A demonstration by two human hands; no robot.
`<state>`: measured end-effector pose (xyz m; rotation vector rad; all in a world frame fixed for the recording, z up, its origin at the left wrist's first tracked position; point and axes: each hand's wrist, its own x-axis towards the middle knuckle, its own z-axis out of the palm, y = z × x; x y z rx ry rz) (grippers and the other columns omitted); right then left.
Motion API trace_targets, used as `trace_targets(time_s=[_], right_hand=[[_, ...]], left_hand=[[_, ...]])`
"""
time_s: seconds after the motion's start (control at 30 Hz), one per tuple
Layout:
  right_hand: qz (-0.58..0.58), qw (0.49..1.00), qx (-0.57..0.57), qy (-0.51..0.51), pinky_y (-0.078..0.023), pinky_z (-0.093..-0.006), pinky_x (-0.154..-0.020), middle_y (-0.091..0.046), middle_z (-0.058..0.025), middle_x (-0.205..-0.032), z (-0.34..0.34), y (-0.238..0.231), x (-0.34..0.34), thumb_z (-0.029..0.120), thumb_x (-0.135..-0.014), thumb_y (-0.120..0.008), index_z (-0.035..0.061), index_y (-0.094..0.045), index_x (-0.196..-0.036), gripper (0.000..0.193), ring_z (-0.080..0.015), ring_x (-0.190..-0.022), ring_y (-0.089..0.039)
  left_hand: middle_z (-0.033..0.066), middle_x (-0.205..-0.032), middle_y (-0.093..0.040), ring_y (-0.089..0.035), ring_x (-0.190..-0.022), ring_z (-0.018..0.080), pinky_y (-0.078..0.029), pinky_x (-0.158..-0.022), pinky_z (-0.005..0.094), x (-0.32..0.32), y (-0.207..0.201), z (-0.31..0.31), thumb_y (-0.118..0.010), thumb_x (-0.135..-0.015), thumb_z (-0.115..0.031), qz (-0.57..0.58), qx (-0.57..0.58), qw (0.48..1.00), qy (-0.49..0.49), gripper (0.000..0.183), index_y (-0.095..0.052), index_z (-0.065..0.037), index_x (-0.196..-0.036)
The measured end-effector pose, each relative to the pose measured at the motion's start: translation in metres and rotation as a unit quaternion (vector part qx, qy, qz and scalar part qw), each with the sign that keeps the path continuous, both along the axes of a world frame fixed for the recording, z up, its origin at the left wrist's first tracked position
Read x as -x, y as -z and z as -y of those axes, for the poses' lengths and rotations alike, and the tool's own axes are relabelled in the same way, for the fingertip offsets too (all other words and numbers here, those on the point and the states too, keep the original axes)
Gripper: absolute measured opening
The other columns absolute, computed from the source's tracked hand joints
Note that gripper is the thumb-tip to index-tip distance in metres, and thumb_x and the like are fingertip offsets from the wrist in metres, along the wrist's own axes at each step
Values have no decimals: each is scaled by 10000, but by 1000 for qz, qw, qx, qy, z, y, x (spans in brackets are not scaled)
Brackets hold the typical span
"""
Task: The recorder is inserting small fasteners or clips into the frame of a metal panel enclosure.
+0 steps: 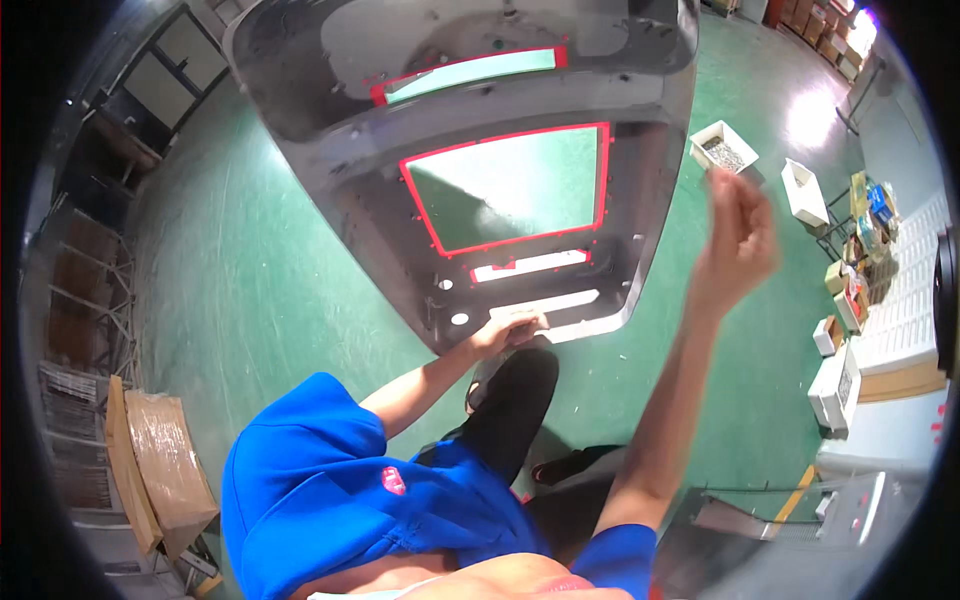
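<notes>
Roughly mid-view, a large dark-grey moulded panel (480,115) spreads out in front of the person, its wide end far off and its narrower end close to the body. Its biggest opening, a four-sided window, has red edging (603,165) all round, and green floor (270,270) shows through it; a slimmer red-marked slot lies beyond, and two pale slots lie on the near side. The left hand (512,330) is at the panel's near edge, just below the lowest slot, fingers curled; whether it grips the edge or only rests against it, I cannot tell. Close beneath that hand is a knee in dark trousers (520,390). The right hand (738,232) is raised to the right of the panel, apart from it in the view, with its fingers bent and drawn together; it is blurred, and I cannot tell whether it pinches anything. Just past its fingertips, in the view, a white bin (696,153) of small pieces sits on the floor, and a second white bin (808,208) is further right. Both arms come out of blue sleeves (620,560).
</notes>
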<state>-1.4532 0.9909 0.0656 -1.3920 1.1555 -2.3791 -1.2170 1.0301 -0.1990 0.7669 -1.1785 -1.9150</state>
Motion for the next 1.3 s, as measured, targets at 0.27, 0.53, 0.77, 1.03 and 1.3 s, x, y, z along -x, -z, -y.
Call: trace_targets(time_s=[0.27, 0.53, 0.77, 1.03, 1.3], right_hand=[[-27, 994, 83, -64, -506, -221, -757, -690, -72, -867, 116, -95, -8, -41, -811, -627, -29, -671, -931, 128, -110, -800, -645], [-56, 998, 29, -24, -504, -228, -745, -702, -80, -859, 136, -96, -34, -48, -769, -664, -37, -691, -925, 159, -112, -758, -643], [-444, 864, 22, 235, -509, -273, -704, -692, -92, -889, 118, -96, 16, -37, -767, -666, -18, -675, -936, 170, -178, -748, -653], [-519, 802, -4, 295, -503, -280, -581, -660, -95, -843, 136, -108, 37, 60, -855, -621, 5, -642, -896, 71, -197, -656, -633], [-67, 964, -250, -67, -404, -261, -537, -503, -72, -677, -7, 34, -44, 259, -951, -447, 7, -506, -677, 377, -166, -651, -509]], left_hand=[[-32, -612, -405, -312, -503, 35, -244, -454, 200, 2, -16, 19, -423, -918, -167, 55, -41, 996, -65, 212, -571, -34, -992], [-47, -614, -357, -329, -537, 38, -250, -472, 202, -7, 11, 31, -462, -959, -254, 45, -57, 994, -85, 209, -554, -69, -933], [-16, -607, -417, -376, -509, 49, -301, -456, 217, -6, 30, 41, -503, -938, -235, 109, 39, 988, -98, 218, -546, -42, -847], [10, -550, -493, -413, -449, 72, -323, -428, 259, -5, 26, 40, -542, -919, -269, 114, -89, 986, -83, 303, -579, -11, -763], [-39, -504, -415, -318, -470, 40, -258, -457, 250, -18, -122, 8, -531, -925, -393, 86, -128, 979, -135, 463, -509, -88, -577]])
